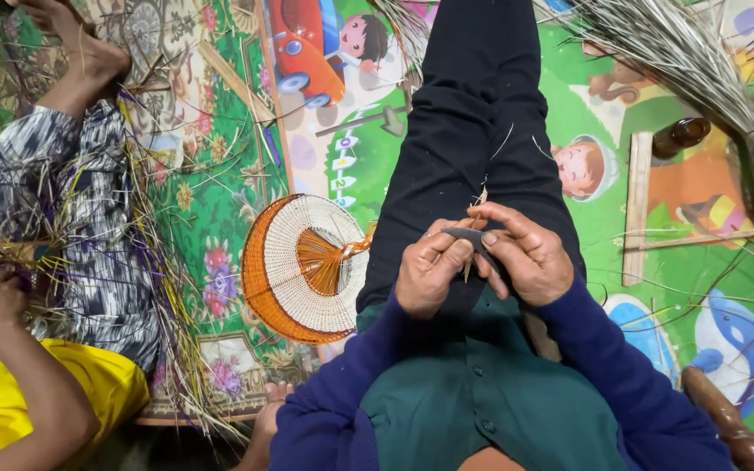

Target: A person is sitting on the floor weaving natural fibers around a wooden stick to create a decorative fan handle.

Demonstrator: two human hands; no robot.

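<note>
Left hand (430, 270) and right hand (527, 257) pinched a dark flat strip (473, 238) at frame centre. Its long axis ran left-right. A woven fan (303, 266) lay centre-left.

Left of the black trouser leg (473, 131), the woven fan (303, 266) lies close, with a co-worker's straw pile (159, 288) beyond. Right of the leg, bare mat (604, 244) reaches the wooden slat (636, 205) and brown bottle (681, 135).

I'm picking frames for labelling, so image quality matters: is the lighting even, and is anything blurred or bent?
Head view: soft, even light, no glare; both hands, left hand and right hand, are sharp, gripping a small dark strip; wide-angle stretch bends the edges; the bottom left corner falls dark.
</note>
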